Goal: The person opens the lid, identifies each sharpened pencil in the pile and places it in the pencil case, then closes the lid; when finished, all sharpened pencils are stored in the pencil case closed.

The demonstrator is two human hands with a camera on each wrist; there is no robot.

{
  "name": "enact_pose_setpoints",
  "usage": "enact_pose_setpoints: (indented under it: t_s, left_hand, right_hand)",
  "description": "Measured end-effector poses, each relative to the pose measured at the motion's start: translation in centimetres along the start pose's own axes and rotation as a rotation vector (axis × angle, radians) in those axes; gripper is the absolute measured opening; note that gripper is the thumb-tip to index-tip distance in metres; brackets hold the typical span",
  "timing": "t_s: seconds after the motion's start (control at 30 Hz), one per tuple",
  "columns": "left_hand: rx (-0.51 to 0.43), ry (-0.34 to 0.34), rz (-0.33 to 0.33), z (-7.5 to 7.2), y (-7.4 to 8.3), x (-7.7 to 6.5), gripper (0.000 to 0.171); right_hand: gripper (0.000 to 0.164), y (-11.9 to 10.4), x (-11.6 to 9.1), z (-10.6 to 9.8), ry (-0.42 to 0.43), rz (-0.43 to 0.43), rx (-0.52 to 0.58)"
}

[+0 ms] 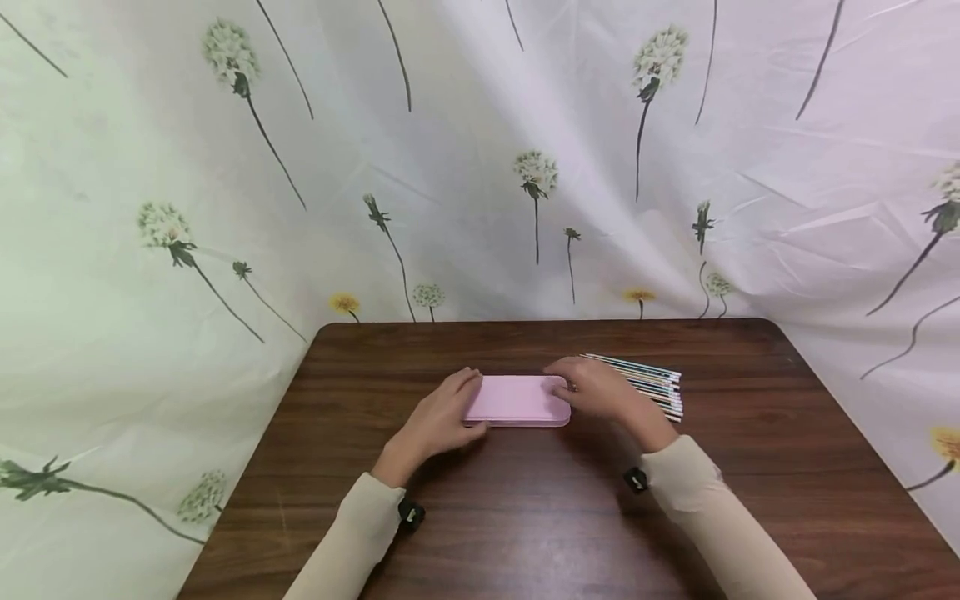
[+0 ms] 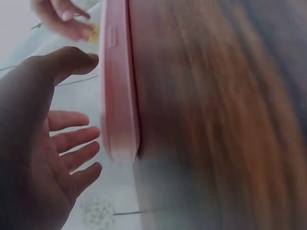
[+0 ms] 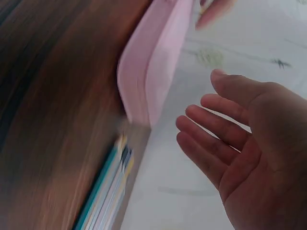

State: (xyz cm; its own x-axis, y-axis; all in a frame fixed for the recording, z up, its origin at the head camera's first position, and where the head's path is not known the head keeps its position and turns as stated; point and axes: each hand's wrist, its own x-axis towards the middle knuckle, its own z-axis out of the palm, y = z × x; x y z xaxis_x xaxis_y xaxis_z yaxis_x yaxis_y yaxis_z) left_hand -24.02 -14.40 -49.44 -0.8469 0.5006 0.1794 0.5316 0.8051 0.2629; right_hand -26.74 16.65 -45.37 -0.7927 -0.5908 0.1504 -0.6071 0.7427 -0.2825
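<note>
A flat pink pencil case point(image 1: 519, 400) with rounded corners lies closed on the brown wooden table. My left hand point(image 1: 442, 417) is at its left end, with the thumb by the front edge and the other fingers toward the back. In the left wrist view, the fingers of this hand point(image 2: 62, 148) are spread and loosely bent beside the case's side wall point(image 2: 117, 86). Over the right end of the case hovers my right hand point(image 1: 596, 390). Its fingers look relaxed and hold nothing in the right wrist view, a little apart from the case point(image 3: 148, 72).
Several pencils point(image 1: 656, 386) with white ends lie side by side to the right of the case, partly behind my right hand. A white cloth point(image 1: 465, 208) printed with dandelions hangs behind the table point(image 1: 525, 517) and along its sides.
</note>
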Motion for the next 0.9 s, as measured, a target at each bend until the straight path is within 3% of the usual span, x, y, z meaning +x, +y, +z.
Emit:
enact_pose_setpoints:
  t_s: [0.13,0.4,0.67,0.9]
  left_hand:
    - [-0.004,-0.048,0.002,0.4,0.0,1.0,0.088]
    - [0.024,-0.096,0.049,0.5,0.0,2.2,0.089]
    - [0.131,-0.112,0.046,0.6,0.5,3.1,0.092]
    - [0.155,-0.123,0.047,0.7,0.8,3.5,0.095]
  right_hand:
    - [0.048,-1.3,1.7,1.2,-0.101,0.003,0.024]
    - [0.074,-2.1,3.5,2.7,-0.258,0.046,0.03]
    - [0.08,-1.9,4.0,3.4,-0.254,0.045,-0.008]
    - [0.08,-2.3,4.2,3.8,-0.233,0.003,-0.051]
